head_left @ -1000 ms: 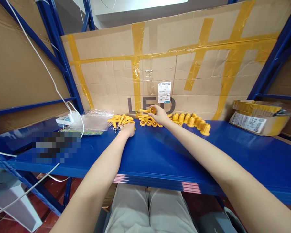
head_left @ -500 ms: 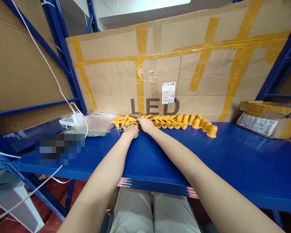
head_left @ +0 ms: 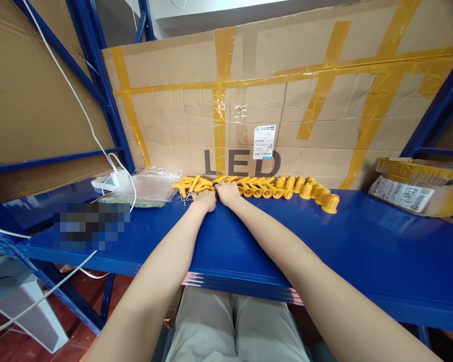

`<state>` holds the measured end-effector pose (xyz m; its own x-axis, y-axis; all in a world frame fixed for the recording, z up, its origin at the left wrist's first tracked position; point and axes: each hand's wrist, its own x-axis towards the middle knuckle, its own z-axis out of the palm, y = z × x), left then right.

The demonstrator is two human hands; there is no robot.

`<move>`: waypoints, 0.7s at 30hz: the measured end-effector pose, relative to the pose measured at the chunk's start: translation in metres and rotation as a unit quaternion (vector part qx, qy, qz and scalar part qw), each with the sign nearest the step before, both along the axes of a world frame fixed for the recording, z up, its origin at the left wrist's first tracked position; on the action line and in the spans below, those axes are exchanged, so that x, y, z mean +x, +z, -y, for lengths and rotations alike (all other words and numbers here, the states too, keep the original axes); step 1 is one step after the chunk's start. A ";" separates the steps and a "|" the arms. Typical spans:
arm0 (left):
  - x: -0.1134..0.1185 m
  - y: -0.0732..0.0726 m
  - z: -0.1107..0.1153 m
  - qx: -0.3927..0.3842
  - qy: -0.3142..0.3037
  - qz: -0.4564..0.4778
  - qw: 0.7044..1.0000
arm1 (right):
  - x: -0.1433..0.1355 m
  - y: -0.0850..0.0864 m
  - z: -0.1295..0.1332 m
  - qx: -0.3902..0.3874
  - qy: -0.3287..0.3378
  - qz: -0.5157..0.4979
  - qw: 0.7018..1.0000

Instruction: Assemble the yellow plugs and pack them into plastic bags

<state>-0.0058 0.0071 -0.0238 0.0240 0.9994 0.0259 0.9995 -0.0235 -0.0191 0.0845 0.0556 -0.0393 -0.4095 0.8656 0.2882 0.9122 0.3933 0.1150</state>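
My left hand [head_left: 205,200] is at the right edge of a pile of yellow branched pieces [head_left: 184,187] with small metal chains; its fingers are mostly hidden by the hand itself. Just right of it, my right hand [head_left: 227,193] lies by the left end of a row of yellow pieces with round open ends [head_left: 267,192]. Its fingers point away from me, bent, and whatever lies under them is hidden. Several yellow cups [head_left: 329,204] stand upside down in lines further right.
A blue shelf [head_left: 347,251] carries everything. Behind stands a large taped cardboard sheet [head_left: 173,120]. A cardboard box [head_left: 415,186] sits at the right. Clear plastic bags [head_left: 154,183], a white power strip [head_left: 115,182] with cables and a blurred dark object [head_left: 90,225] are at the left.
My right hand has shifted slightly, with its fingers now over the near side of the row's left end. The whole view has tilted a little; the yellow pieces look much the same.
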 end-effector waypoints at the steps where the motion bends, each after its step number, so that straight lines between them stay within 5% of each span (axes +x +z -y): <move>1: 0.000 0.000 0.000 0.002 -0.001 -0.001 1.000 | 0.001 -0.001 -0.001 0.000 0.000 -0.002 1.000; 15: -0.004 -0.001 -0.004 0.090 0.015 0.051 0.994 | 0.011 -0.013 0.001 -0.006 0.000 -0.059 0.998; 21: -0.002 0.006 -0.002 0.193 0.051 0.137 0.970 | 0.014 -0.012 0.005 0.000 0.009 -0.068 0.998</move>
